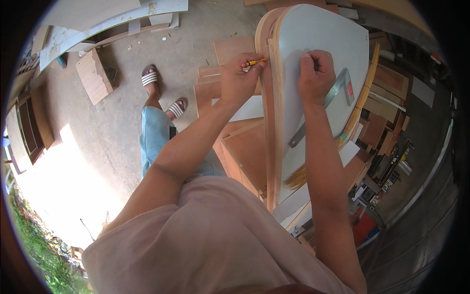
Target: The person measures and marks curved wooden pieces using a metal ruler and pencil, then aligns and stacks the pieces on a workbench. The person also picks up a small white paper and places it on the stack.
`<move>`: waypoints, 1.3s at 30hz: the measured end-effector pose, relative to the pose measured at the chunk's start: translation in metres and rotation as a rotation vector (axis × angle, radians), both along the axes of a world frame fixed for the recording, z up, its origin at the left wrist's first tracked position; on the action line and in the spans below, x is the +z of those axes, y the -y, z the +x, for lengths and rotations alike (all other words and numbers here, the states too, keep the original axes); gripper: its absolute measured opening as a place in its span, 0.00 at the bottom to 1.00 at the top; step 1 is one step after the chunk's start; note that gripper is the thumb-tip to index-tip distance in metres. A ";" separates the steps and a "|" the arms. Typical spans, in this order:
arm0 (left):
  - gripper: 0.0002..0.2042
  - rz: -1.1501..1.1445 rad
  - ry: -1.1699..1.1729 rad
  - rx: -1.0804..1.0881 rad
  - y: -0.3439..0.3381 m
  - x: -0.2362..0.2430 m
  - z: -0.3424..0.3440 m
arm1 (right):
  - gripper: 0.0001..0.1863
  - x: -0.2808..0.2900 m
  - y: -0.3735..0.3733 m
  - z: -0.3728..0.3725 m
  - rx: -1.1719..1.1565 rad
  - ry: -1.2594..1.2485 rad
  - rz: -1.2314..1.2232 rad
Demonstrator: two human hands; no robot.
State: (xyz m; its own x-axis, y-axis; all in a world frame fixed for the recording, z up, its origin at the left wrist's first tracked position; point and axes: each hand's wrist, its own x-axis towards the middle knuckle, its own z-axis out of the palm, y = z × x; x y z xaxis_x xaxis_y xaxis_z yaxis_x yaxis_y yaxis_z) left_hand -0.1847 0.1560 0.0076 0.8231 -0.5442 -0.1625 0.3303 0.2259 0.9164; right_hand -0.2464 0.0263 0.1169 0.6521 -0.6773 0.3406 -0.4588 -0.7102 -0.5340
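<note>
My left hand (240, 78) grips a short yellow pencil (254, 62), its tip at the layered plywood edge (269, 112) of a white-faced curved board (313, 29). My right hand (316, 76) rests curled on the white face, just right of that edge; anything inside its fingers is hidden. Beside and beneath my right wrist lies a metal try square (346, 85) with a long blade, partly hidden by my forearm. Along the board's right edge runs a straw broom or bundle of yellow strips (367, 83), its frayed end lower down.
Wooden panels and offcuts (235, 142) lie stacked under and around the board. More boards (93, 73) are on the concrete floor (186, 44) at left, with cluttered tools and timber (387, 166) at right. My sandalled feet show left of the stack; greenery is at lower left.
</note>
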 end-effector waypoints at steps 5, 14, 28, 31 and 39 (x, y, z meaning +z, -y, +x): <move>0.05 0.049 -0.037 -0.019 -0.001 0.007 0.002 | 0.03 -0.001 -0.001 -0.001 -0.014 0.000 0.021; 0.07 0.199 0.126 0.019 -0.001 0.018 0.002 | 0.04 0.001 -0.001 0.001 -0.020 -0.014 -0.011; 0.07 0.127 -0.003 0.010 -0.002 0.011 0.001 | 0.03 -0.001 0.001 0.000 -0.003 -0.005 -0.017; 0.07 0.169 0.008 -0.006 -0.003 0.021 0.005 | 0.03 -0.001 0.002 -0.002 -0.014 0.000 0.001; 0.07 0.141 -0.018 -0.016 0.000 0.012 0.005 | 0.03 0.001 -0.003 0.002 -0.032 -0.001 0.002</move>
